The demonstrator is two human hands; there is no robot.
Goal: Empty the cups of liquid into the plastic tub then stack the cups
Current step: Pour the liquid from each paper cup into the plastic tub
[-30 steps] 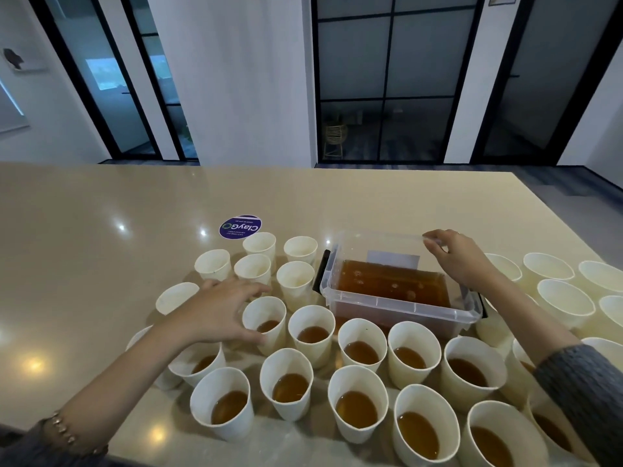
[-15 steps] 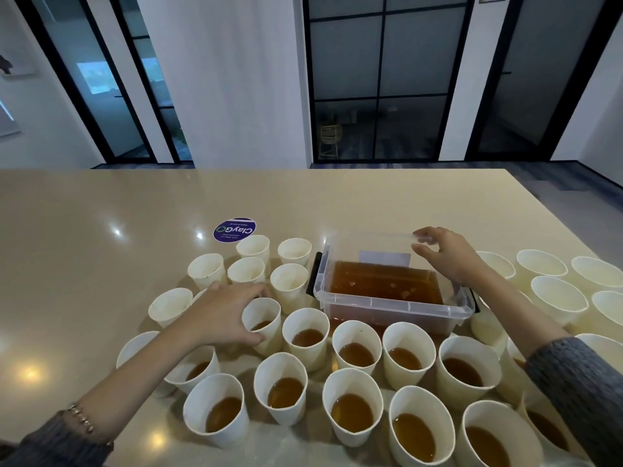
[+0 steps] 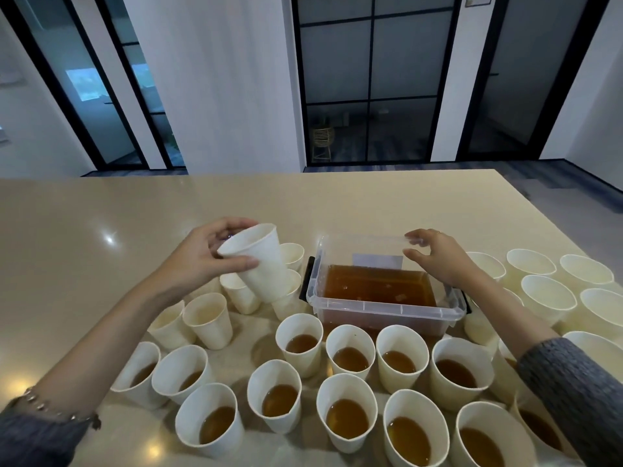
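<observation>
My left hand (image 3: pixel 205 256) grips a white paper cup (image 3: pixel 259 264) lifted above the table, just left of the clear plastic tub (image 3: pixel 387 306); I cannot see inside the cup. The tub holds brown liquid. My right hand (image 3: pixel 438 256) hovers over the tub's far right corner with fingers loosely curved and holds nothing. Several white cups with brown liquid (image 3: pixel 300 345) stand in rows in front of the tub. Several empty cups (image 3: pixel 207 320) stand to the left and several more (image 3: pixel 547 299) to the right.
The beige table (image 3: pixel 101 214) stretches far back and left of the cups. The tub has a black latch (image 3: pixel 307 278) on its left end. Glass doors and a white wall lie beyond the table.
My left hand took a cup from the left group and raised it toward the tub. My right hand stayed near the tub's far right corner.
</observation>
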